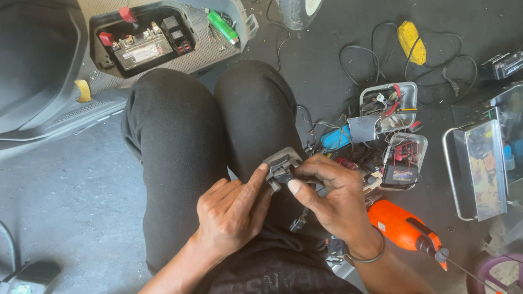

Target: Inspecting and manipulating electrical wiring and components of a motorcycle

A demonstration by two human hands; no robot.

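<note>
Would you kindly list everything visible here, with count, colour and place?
connector part: one, grey, held over the knees
scooter battery bay: one, black, top left
green tube: one, beside the bay
yellow plug: one, top right, with black cables
metal trays: two, silver, full of small parts, right
drill: one, orange, lower right
metal box: one, silver, far right
left hand: thumb on the part
right hand: gripping the part

Bright even daylight, sharp focus
</note>
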